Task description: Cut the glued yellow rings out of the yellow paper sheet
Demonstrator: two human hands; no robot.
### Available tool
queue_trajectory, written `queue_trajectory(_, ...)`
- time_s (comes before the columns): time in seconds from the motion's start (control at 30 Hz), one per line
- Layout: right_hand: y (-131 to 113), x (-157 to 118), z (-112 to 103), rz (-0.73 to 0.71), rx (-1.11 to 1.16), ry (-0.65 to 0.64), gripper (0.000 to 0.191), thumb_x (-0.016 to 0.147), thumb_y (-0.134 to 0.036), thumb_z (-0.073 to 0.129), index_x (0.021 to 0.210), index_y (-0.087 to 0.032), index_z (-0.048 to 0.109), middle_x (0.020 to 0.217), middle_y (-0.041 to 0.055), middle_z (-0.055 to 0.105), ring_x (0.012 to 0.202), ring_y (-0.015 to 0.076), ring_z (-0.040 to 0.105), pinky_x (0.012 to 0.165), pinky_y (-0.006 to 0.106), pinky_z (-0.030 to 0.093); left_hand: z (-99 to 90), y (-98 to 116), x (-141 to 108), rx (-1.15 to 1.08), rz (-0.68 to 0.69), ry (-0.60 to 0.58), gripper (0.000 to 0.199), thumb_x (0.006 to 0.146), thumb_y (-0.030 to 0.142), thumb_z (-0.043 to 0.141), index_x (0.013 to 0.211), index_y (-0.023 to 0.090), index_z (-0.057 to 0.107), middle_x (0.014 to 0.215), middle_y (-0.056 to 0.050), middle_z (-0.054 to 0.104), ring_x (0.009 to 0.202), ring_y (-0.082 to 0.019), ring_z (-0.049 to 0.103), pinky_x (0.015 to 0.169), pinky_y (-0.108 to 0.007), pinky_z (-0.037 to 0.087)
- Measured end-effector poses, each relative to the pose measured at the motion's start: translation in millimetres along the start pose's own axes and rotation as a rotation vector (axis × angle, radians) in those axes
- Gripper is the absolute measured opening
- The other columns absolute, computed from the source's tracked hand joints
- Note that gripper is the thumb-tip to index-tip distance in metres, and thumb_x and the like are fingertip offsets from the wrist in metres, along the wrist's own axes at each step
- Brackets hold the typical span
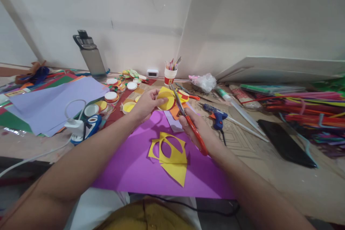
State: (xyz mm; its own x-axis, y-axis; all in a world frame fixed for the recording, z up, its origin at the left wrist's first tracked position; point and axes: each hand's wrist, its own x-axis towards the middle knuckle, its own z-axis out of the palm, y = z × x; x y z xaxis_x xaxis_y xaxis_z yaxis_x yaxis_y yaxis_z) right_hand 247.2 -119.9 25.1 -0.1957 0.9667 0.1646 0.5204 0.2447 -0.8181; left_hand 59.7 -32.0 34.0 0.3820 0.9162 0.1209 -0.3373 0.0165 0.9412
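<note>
My left hand [148, 105] pinches a yellow paper piece [166, 100] with a round shape and a red edge showing at its lower right. In my right hand [198, 129] are red-handled scissors [192, 127], their blades pointing up and left beside the yellow paper. Whether the blades touch the paper is hard to tell. Below both hands, yellow paper scraps [175, 154] with round holes lie on a large purple sheet [129, 172]. An orange piece and a pale purple piece lie under the scissors.
Round paper-topped discs [111, 96], lilac sheets [59, 100] and a bottle [93, 61] stand left. A cup of pens [170, 76] is at the back. A blue glue gun [217, 115], a black phone [285, 143] and colorful pipe cleaners [309, 107] lie right.
</note>
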Motion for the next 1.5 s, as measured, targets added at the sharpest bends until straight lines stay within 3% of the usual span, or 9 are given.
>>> queue_trajectory(0.23, -1, -1, 3, 0.019, 0.039, 0.002, 0.032, 0.091, -0.053, 0.052, 0.081, -0.024, 0.045, 0.058, -0.0048, 0.043, 0.051, 0.0132, 0.042, 0.046, 0.027, 0.032, -3.8, 7, 0, 0.035, -0.036, 0.007, 0.035, 0.058, 0.019, 0.086, 0.087, 0.015, 0.068, 0.077, -0.001, 0.069, 0.067, -0.011, 0.062, 0.063, -0.022, 0.05)
queue_trajectory(0.47, -7, -3, 1, -0.008, -0.008, 0.015, 0.031, 0.093, -0.053, 0.046, 0.081, -0.024, 0.044, 0.064, -0.0021, 0.047, 0.057, 0.0147, 0.042, 0.051, 0.029, 0.035, -2.2, -7, 4, -0.098, -0.048, 0.122, 0.035, 0.06, 0.024, 0.086, 0.087, 0.015, 0.066, 0.082, -0.002, 0.069, 0.069, -0.011, 0.062, 0.064, -0.025, 0.052)
queue_trajectory(0.63, -6, -1, 0, -0.056, -0.045, 0.016, 0.023, 0.093, -0.045, 0.049, 0.088, -0.023, 0.046, 0.073, -0.0004, 0.05, 0.064, 0.0159, 0.043, 0.061, 0.032, 0.037, 0.3, -11, 3, -0.075, -0.018, 0.098, 0.035, 0.057, 0.021, 0.086, 0.083, 0.015, 0.064, 0.077, 0.001, 0.068, 0.067, -0.01, 0.062, 0.064, -0.023, 0.05)
queue_trajectory(0.87, 0, 2, 0, -0.057, -0.069, 0.007, 0.025, 0.092, -0.048, 0.05, 0.09, -0.023, 0.048, 0.077, -0.0001, 0.054, 0.069, 0.0168, 0.047, 0.064, 0.031, 0.039, 3.7, -3, 0, -0.033, -0.012, 0.075, 0.037, 0.053, 0.019, 0.087, 0.083, 0.015, 0.065, 0.076, 0.001, 0.069, 0.066, -0.011, 0.062, 0.064, -0.024, 0.05)
queue_trajectory(1.5, -2, 1, 0, -0.008, -0.066, 0.008, 0.035, 0.092, -0.057, 0.047, 0.081, -0.024, 0.045, 0.064, -0.0029, 0.045, 0.059, 0.0159, 0.044, 0.056, 0.03, 0.033, -2.2, -1, 2, -0.004, 0.015, 0.051, 0.035, 0.056, 0.02, 0.087, 0.084, 0.015, 0.066, 0.08, 0.0, 0.069, 0.069, -0.011, 0.062, 0.067, -0.024, 0.049)
